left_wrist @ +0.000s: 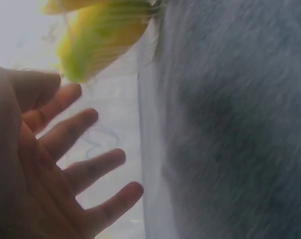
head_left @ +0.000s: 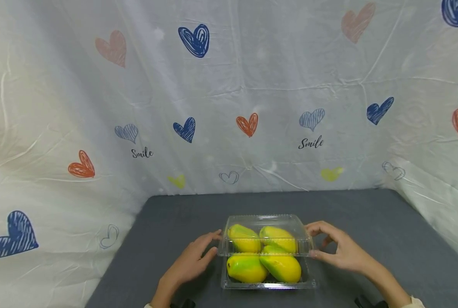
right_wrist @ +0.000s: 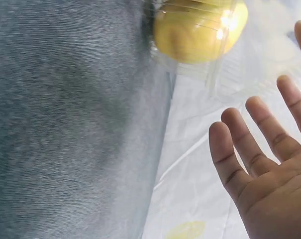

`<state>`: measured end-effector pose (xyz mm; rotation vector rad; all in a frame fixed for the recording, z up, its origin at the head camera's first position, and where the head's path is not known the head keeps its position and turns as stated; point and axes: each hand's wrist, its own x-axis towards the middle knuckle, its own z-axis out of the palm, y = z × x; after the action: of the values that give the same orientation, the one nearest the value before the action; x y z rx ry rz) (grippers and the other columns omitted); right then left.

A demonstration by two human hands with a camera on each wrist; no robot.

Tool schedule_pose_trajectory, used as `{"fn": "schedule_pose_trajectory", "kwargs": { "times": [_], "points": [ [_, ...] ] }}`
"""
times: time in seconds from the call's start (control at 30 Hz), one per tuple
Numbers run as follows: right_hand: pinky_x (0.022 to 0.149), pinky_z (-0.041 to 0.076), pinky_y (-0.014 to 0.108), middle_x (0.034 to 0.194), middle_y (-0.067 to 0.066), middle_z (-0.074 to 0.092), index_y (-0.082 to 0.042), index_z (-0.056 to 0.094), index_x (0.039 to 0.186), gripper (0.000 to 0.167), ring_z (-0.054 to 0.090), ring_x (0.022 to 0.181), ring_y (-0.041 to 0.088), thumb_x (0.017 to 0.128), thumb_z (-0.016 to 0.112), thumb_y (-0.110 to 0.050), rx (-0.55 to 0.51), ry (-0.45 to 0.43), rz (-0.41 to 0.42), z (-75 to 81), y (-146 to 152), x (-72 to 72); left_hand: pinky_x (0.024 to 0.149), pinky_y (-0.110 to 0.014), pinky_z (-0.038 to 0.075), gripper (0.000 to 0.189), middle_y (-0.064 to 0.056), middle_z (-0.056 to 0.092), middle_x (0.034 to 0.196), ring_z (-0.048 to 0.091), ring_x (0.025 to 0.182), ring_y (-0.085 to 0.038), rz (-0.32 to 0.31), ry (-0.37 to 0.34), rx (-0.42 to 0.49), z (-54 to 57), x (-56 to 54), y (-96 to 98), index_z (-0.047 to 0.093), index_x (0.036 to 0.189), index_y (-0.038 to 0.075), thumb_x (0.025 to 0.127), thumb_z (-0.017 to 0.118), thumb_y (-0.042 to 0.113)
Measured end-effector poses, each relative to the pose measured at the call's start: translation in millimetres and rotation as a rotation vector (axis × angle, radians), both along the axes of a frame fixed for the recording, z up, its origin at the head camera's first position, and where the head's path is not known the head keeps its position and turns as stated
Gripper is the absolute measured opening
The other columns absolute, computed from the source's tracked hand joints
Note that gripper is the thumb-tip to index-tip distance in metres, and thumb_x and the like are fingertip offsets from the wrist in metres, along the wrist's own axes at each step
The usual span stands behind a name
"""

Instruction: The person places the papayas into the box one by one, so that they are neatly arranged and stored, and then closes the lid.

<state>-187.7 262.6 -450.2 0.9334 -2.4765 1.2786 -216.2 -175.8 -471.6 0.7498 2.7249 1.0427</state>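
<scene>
A clear plastic clamshell box (head_left: 269, 285) stands near the front of the table in the head view. Several yellow-green mangoes (head_left: 247, 268) lie in it in two rows. Its clear lid (head_left: 265, 220) sits above the back row, while the front row shows below the lid's front edge. My left hand (head_left: 193, 257) is at the lid's left side, fingers spread and mostly straight in the left wrist view. At the right side, my right hand (head_left: 338, 248) has thumb and fingers by the lid's edge; the right wrist view shows its fingers extended. Exact contact is unclear.
A dark grey cloth covers the table (head_left: 182, 214). Behind and along both sides hangs a white curtain (head_left: 213, 149) printed with hearts and the word Smile. Dark objects (head_left: 188, 303) partly show by the wrists at the bottom edge.
</scene>
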Motion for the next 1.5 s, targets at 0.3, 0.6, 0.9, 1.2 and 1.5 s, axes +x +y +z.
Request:
{"fn": "schedule_pose_trajectory", "kwargs": {
  "times": [0.3,0.6,0.9,1.2,1.5],
  "points": [
    [0.07,0.054,0.031,0.135,0.011,0.061,-0.022,0.062,0.118,0.034,0.056,0.112,0.0,0.089,0.081,-0.02,0.018,-0.068,0.007,-10.5,1,6.5,0.113,-0.07,0.033,0.043,-0.017,0.032,0.165,0.029,0.153,-0.043,-0.049,-0.176,0.276,24.6,5.0,-7.0,0.031,0.141,0.013,0.109,0.048,0.036],
    [0.071,0.053,0.028,0.136,0.009,0.062,-0.026,0.063,0.118,0.028,0.055,0.116,-0.006,0.093,0.076,-0.027,0.06,-0.088,-0.01,-12.9,2,13.1,0.115,-0.075,0.025,0.07,-0.015,0.014,0.171,0.009,0.156,-0.049,-0.189,-0.327,0.181,31.5,12.9,1.8,0.027,0.131,0.007,0.094,0.071,0.046],
    [0.072,0.054,0.025,0.13,0.009,0.065,-0.016,0.062,0.133,0.033,0.063,0.105,0.003,0.102,0.06,-0.006,0.033,-0.05,0.001,-18.1,0,21.1,0.114,-0.072,0.028,0.068,-0.022,0.01,0.17,0.007,0.157,-0.049,-0.203,-0.345,0.132,24.8,13.9,9.8,0.03,0.127,0.011,0.091,0.076,0.044],
    [0.075,0.055,0.026,0.123,0.012,0.067,-0.007,0.042,0.15,0.043,0.064,0.1,0.001,0.108,0.049,-0.012,0.001,-0.322,0.044,-20.1,0,29.5,0.099,-0.046,0.046,0.071,-0.011,0.043,0.135,0.045,0.131,-0.031,-0.189,-0.317,0.058,20.1,15.1,13.2,0.03,0.13,0.019,0.087,0.08,0.046],
    [0.085,0.057,0.025,0.097,0.014,0.073,0.002,0.008,0.161,0.07,0.071,0.092,0.022,0.107,0.051,-0.009,-0.12,-0.524,0.261,-27.7,-1,29.3,0.076,-0.029,0.05,0.067,0.0,0.063,0.097,0.061,0.089,-0.013,-0.217,-0.396,0.154,15.0,14.0,11.0,0.026,0.132,0.017,0.092,0.076,0.038]
  ]
}}
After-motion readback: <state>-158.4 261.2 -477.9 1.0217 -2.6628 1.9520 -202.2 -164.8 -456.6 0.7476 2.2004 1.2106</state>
